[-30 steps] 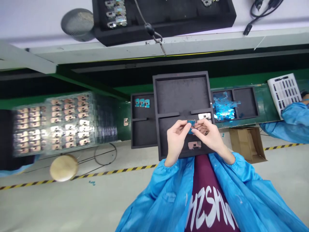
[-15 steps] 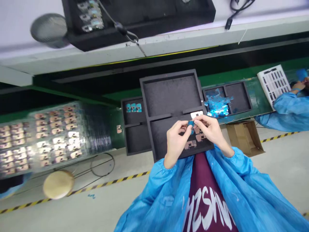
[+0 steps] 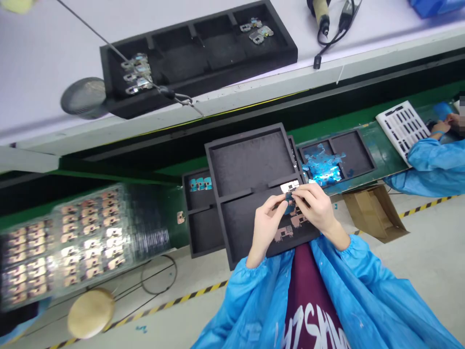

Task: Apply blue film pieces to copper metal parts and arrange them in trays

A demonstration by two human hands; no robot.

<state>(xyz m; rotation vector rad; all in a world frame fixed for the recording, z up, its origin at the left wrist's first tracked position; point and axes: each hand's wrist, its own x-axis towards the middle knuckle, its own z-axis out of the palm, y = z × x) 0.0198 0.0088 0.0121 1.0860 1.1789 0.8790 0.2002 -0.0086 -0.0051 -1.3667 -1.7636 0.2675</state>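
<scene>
My left hand (image 3: 269, 221) pinches a small flat part with blue film (image 3: 289, 197) between thumb and fingertips. On its other side, the fingertips of my right hand (image 3: 317, 209) close on the same part; its exact shape is mostly hidden by the fingers. Both hands are above the lower compartment of a large black divided tray (image 3: 234, 193). Several thin copper-coloured plates (image 3: 283, 234) lie in that compartment, below and beside the hands. A shiny silver plate (image 3: 289, 186) is just beyond my fingertips.
To the right, a black tray (image 3: 364, 167) holds crumpled blue film pieces (image 3: 323, 167); a cardboard box (image 3: 376, 213) stands below. Left are a tray with teal parts (image 3: 201, 184) and clear sheets of copper plates (image 3: 90, 228). A co-worker's sleeve (image 3: 436, 157) is far right.
The view has tilted up, showing more of the upper bench and its black tray. Both hands stay together on the part, my right fingers slightly more curled over it.
</scene>
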